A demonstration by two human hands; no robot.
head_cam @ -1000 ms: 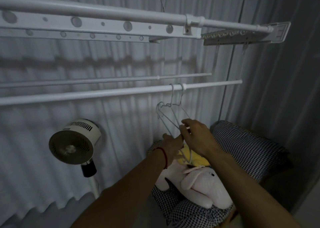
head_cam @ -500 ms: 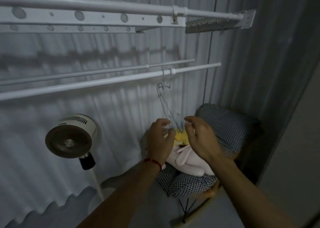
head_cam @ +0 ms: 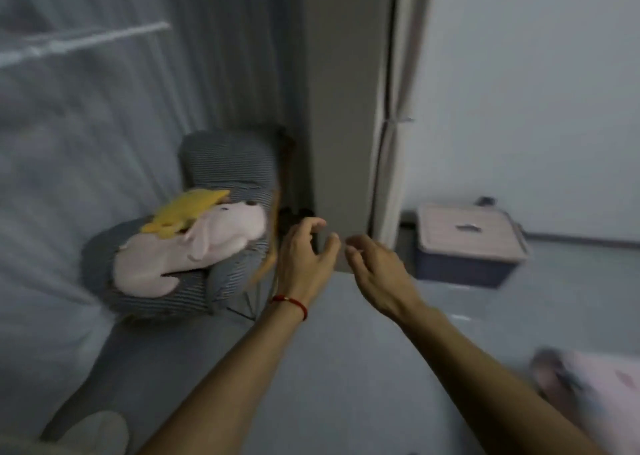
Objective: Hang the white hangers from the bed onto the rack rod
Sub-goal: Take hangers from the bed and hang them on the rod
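Both hands' fingers loosely spread, empty, rack rod (head_cam: 86, 41) far upper left

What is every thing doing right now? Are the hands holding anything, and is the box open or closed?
left hand: empty, fingers loosely curled
right hand: empty, fingers relaxed
rack rod: only its end shows, no hanger seen on that part
pink plush toy: lying on the chair
yellow plush toy: lying on top of the pink one
checked chair: holding both toys
storage box: lid closed, on the floor
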